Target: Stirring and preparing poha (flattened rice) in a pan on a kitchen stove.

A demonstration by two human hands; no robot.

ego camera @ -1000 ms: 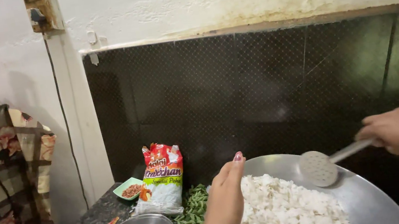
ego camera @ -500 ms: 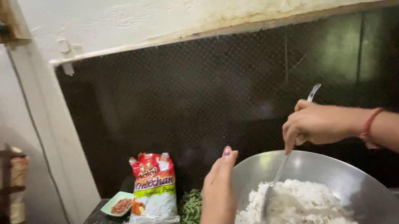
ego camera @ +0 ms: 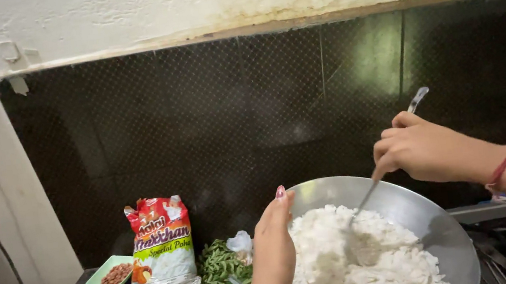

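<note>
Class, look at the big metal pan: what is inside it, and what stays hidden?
Inside the metal pan lies a heap of white flaked rice. The right hand holds a ladle dug into it; the ladle's bowl and the pan's bottom are covered.

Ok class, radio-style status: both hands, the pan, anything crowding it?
Left hand steadying the pan rim. Right hand gripping the spatula, blade in white flakes. Green leaves and packet beside the pan.

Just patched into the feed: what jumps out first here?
A big steel pan heaped with white flaked rice fills the lower centre. The right hand holds a metal spatula dipped into the heap, while the left hand rests on the pan's near rim. Left of it stands a red and green packet.
</note>
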